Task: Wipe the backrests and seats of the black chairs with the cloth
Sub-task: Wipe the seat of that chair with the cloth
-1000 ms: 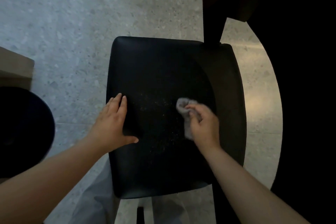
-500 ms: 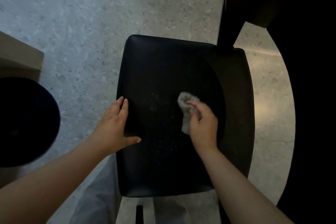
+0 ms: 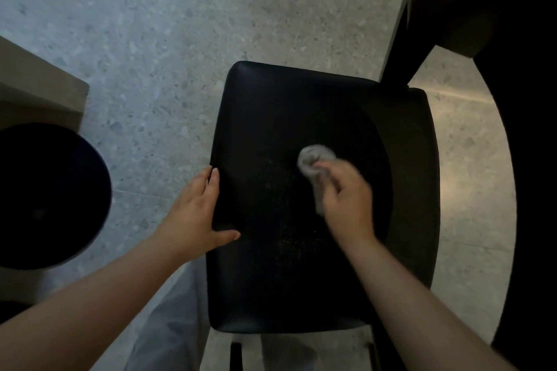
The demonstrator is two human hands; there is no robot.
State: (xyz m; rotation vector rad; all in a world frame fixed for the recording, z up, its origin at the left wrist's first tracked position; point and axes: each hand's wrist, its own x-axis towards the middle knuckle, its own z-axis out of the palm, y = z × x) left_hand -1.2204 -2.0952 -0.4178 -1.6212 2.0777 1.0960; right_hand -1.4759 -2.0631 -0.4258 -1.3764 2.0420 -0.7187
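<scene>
Against a second ago: the whole chair sits further right in the view, and more of the tan block and the round black object at left shows. The left hand lay further in on the seat; now its straight fingers run along the seat's left edge, released and flat, with the thumb spread inward onto the black surface. The right hand has worked slightly toward the far side of the seat. It is blurred with motion, fingers curled round the grey cloth. The cloth shows as a rounder wad ahead of the fingertips, pressed to the seat right of centre, with a tail trailing under the palm.

Edges and room: pale specks dot the seat between the two hands and nearer its front. The far half and the right strip of the seat are open. Speckled floor lies open beyond the seat's left and far edges. A strip of floor shows between the seat's right edge and the curved black backrest.

Hard to make out: the backrest runs out of view at top and right, a flat black mass with no detail. Much of the cloth is hidden under the right hand. Light trousers cover the floor below the left forearm. What the round black object is I cannot tell; it is cut off at left.
</scene>
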